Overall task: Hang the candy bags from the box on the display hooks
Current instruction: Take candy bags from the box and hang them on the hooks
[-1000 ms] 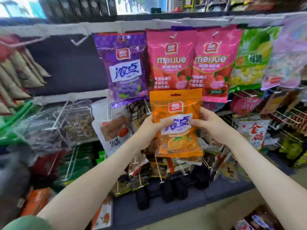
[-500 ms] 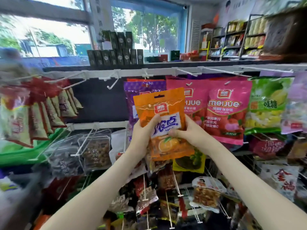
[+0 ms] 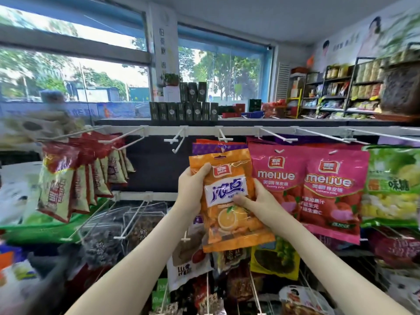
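I am looking at a small retail shop. Rows of white hooks (image 3: 277, 134) on a rail (image 3: 200, 131) carry pink candy bags (image 3: 281, 178) facing outward. Metal shelves (image 3: 353, 87) along the far wall are stocked with boxed and bagged goods, beside a street window (image 3: 222, 71).

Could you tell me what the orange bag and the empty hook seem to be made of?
Orange bag: glossy plastic film, judging by its crinkles and glints. Empty hook: thin white rod, smooth; coated wire or plastic, cannot tell.

Dark boxes (image 3: 184, 110) stand stacked on the ledge (image 3: 284, 122) before the window (image 3: 227, 73).
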{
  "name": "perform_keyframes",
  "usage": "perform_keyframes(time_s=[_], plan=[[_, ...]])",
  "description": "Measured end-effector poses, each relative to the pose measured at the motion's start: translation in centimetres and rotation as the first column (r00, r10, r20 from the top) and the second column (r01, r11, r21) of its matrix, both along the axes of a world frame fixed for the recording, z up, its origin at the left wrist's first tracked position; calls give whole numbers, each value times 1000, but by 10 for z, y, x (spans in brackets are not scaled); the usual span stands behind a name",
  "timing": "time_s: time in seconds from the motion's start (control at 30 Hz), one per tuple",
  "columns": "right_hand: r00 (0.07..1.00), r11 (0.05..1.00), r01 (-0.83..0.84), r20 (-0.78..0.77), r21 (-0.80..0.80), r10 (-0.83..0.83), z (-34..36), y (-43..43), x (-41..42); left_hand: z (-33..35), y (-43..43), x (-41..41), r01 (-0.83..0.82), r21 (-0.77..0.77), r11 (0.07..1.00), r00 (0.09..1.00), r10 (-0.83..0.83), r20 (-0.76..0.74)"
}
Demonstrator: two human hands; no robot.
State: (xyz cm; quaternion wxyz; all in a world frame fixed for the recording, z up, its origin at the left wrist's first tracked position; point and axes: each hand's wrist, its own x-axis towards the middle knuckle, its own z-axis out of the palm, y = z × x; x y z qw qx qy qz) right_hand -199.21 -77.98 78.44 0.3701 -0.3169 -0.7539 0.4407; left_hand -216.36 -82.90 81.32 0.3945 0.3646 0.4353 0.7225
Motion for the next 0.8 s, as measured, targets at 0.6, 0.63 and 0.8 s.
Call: perform_keyframes(time_s=[0.6,0.63,0.8], plan=[[890,491,181,70,852,-450,34,16,-17,3,8,-1,-12,252,968,998,27,-57],[885,504,165,99,848,-456,35,16,-19,4,10,-2,-29,249,968,997,45,-57],[835,633,106,277,767,-475,37,23,-25,7,20,-2,-50,183,982,995,66,-80]])
